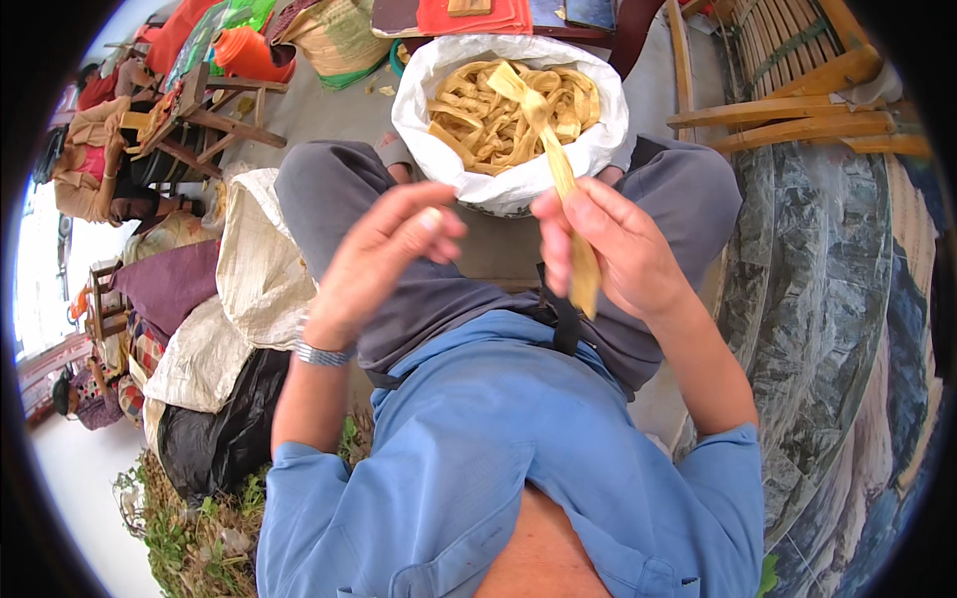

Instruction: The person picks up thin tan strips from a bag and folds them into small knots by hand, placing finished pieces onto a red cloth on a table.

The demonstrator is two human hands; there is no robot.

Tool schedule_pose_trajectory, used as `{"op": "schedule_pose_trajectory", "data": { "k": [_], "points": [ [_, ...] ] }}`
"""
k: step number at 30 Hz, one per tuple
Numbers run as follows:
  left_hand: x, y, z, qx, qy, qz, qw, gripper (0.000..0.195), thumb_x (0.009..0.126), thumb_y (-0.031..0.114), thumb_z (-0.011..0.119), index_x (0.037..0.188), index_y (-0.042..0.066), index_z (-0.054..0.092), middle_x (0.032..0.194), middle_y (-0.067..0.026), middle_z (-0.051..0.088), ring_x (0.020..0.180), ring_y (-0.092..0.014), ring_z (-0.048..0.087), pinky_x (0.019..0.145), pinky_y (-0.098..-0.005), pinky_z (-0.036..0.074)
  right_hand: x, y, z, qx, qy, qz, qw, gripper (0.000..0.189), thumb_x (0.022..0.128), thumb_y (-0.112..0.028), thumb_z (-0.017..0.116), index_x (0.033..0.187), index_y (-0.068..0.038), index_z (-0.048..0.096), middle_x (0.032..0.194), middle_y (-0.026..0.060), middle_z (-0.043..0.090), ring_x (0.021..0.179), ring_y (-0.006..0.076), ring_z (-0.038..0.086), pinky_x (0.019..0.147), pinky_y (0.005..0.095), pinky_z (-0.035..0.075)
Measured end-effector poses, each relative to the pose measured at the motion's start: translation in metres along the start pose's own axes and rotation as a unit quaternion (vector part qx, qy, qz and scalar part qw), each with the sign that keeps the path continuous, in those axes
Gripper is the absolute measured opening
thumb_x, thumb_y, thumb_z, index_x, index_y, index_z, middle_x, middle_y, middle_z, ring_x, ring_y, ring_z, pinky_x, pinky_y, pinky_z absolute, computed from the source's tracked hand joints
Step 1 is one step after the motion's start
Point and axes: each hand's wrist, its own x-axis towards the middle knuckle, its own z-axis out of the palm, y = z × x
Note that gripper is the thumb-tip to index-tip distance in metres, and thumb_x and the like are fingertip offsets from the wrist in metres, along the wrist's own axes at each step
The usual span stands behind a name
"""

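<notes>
My right hand [609, 243] grips a flat, yellowish strip of dried plant fibre [557, 161] between thumb and fingers. The strip has a knot near its upper end, and its lower end hangs below the hand. My left hand [404, 235] is apart from it on the left, fingers spread a little and holding nothing. Between my knees stands a white woven sack [419, 146] with its rim rolled down. Many similar yellowish strips [486, 127] lie coiled and tangled inside it. The top of the held strip overlaps the sack's mouth in view.
Beyond the sack is a dark table with a red cloth [434, 19] and a wooden block [469, 7]. A wooden bench [232, 127] and other people sit at left, near pale sacks [258, 254] and a black plastic bag [224, 426]. Bamboo-and-wood furniture [792, 112] stands at upper right.
</notes>
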Motion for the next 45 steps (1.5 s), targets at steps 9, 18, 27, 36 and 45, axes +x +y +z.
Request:
{"op": "schedule_pose_trajectory", "data": {
  "k": [9, 18, 27, 36, 45],
  "points": [
    [0.029, -0.017, 0.058, -0.045, -0.049, 0.004, 0.998, 0.035, 0.107, 0.021, 0.056, 0.136, 0.001, 0.056, 0.128, -0.0025, 0.058, 0.118, -0.010, 0.052, 0.104, -0.0280, 0.042, 0.052, 0.057, -0.008, -0.116, 0.123, -0.099, 0.981, 0.037, 0.107, -0.022, 0.054, 0.130, 0.006, 0.062, 0.131, 0.0105, 0.064, 0.120, 0.0164, 0.059, 0.106, 0.0327, 0.046],
    [0.032, -0.044, 0.050, -0.265, -0.003, -0.075, 0.961, 0.028, 0.106, 0.022, 0.054, 0.124, 0.001, 0.059, 0.105, -0.0089, 0.070, 0.099, -0.018, 0.068, 0.093, -0.0339, 0.053, 0.034, 0.063, -0.006, -0.445, 0.223, -0.283, 0.820, 0.031, 0.099, -0.016, 0.064, 0.127, -0.002, 0.064, 0.128, 0.0164, 0.064, 0.121, 0.0298, 0.061, 0.100, 0.0357, 0.049],
    [0.037, -0.056, 0.061, -0.460, 0.052, -0.056, 0.885, 0.028, 0.108, 0.021, 0.044, 0.122, 0.000, 0.057, 0.115, -0.0115, 0.067, 0.108, -0.022, 0.066, 0.098, -0.0377, 0.052, 0.013, 0.071, -0.004, -0.632, 0.117, -0.351, 0.681, 0.039, 0.087, -0.009, 0.068, 0.126, -0.006, 0.066, 0.135, 0.0106, 0.061, 0.127, 0.0292, 0.056, 0.104, 0.0421, 0.045],
    [0.031, -0.063, 0.050, -0.500, -0.005, -0.071, 0.863, 0.027, 0.109, 0.025, 0.046, 0.114, 0.001, 0.058, 0.105, -0.0075, 0.065, 0.095, -0.015, 0.065, 0.085, -0.0318, 0.056, 0.019, 0.075, 0.012, -0.670, 0.076, -0.416, 0.609, 0.030, 0.084, -0.012, 0.068, 0.113, -0.011, 0.072, 0.117, 0.0012, 0.068, 0.117, 0.0211, 0.061, 0.100, 0.0400, 0.047],
    [0.010, -0.076, 0.044, -0.119, -0.109, 0.030, 0.986, 0.038, 0.103, 0.017, 0.055, 0.136, 0.000, 0.049, 0.121, -0.0029, 0.062, 0.106, -0.012, 0.062, 0.088, -0.0263, 0.052, 0.015, 0.073, 0.021, -0.520, 0.055, -0.406, 0.749, 0.021, 0.081, -0.009, 0.078, 0.100, -0.006, 0.071, 0.094, 0.0055, 0.069, 0.090, 0.0265, 0.065, 0.086, 0.0404, 0.048]
  ]
}}
